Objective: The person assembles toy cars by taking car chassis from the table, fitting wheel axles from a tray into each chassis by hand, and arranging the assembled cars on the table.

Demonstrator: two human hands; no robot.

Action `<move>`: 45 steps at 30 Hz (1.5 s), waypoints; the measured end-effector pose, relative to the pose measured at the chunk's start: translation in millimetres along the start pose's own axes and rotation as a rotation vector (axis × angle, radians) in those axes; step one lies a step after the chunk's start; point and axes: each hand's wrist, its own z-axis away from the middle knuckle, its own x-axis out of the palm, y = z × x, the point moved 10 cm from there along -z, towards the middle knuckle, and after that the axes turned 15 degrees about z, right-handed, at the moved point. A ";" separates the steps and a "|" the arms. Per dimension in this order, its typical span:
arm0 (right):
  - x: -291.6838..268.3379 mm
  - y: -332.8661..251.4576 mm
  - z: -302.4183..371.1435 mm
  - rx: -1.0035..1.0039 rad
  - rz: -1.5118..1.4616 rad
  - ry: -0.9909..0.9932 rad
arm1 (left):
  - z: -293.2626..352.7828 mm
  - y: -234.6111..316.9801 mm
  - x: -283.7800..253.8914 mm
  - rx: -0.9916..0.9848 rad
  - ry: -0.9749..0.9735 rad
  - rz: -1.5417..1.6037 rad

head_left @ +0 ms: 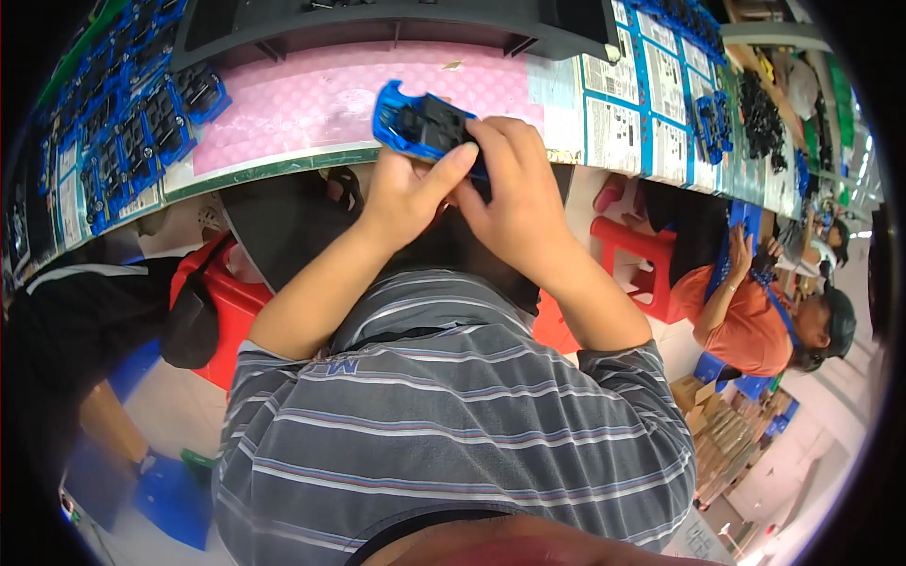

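Note:
A blue toy car body (411,143) with a black part set into it is held up over the table's front edge. My left hand (404,193) grips it from below, the thumb pressed against its near side. My right hand (514,179) is curled round the right end, with fingers over the black part (436,119). Both hands hide that end of the car body. Whether a small piece sits between the fingers cannot be seen.
Pink bubble wrap (283,104) covers the table in front of me, below a dark grey tray (396,38). Many similar blue-and-black car bodies (142,132) lie at left. Printed sheets (613,132) and black parts (760,118) lie at right. A co-worker (746,321) sits beyond a red stool (632,255).

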 end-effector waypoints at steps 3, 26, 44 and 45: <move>-2.4 -10.0 -25.1 -0.053 0.014 -0.107 | -13.8 15.3 -24.5 -0.100 0.127 -0.062; -27.6 -16.6 -112.5 -0.045 -0.119 0.147 | -33.7 48.9 -71.0 -0.052 0.010 0.012; -14.3 -4.9 -134.9 -0.119 -0.133 -0.004 | -40.0 49.1 -67.9 -0.034 0.010 0.040; -21.6 -10.3 -153.6 -0.127 -0.144 0.006 | -39.7 50.2 -66.4 -0.035 0.003 0.039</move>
